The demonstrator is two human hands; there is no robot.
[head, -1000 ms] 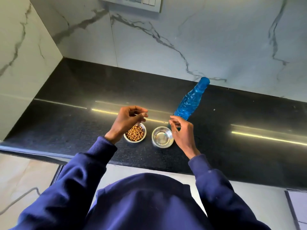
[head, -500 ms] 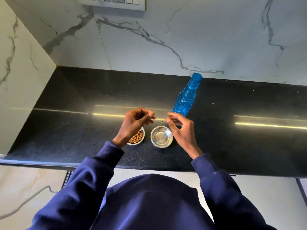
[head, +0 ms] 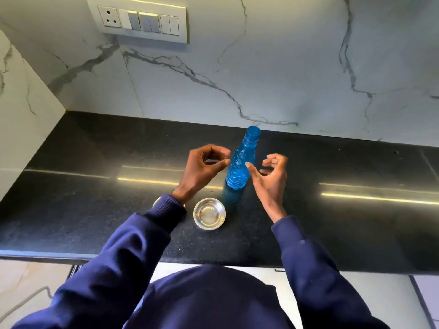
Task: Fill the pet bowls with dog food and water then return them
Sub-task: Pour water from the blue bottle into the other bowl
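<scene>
A blue plastic bottle (head: 241, 162) stands upright with its cap on, on the black countertop (head: 95, 198). My left hand (head: 202, 168) hovers just left of the bottle, fingers curled and holding nothing. To the bottle's right my right hand (head: 272, 173) is apart from it, fingers spread. In front of the bottle sits a small steel bowl (head: 209, 214) with clear water in it. The second bowl, with brown kibble, is almost wholly hidden under my left sleeve; only a sliver of its rim (head: 156, 201) shows.
A white marble wall rises behind the counter and on the left side. A switch panel with a socket (head: 142, 21) is mounted on the back wall. The counter's front edge runs just before my body, with tiled floor below.
Both hands have lifted away from the bowls and moved back toward the bottle, one on each side. The camera has tilted up, and my left sleeve now covers the kibble bowl.
</scene>
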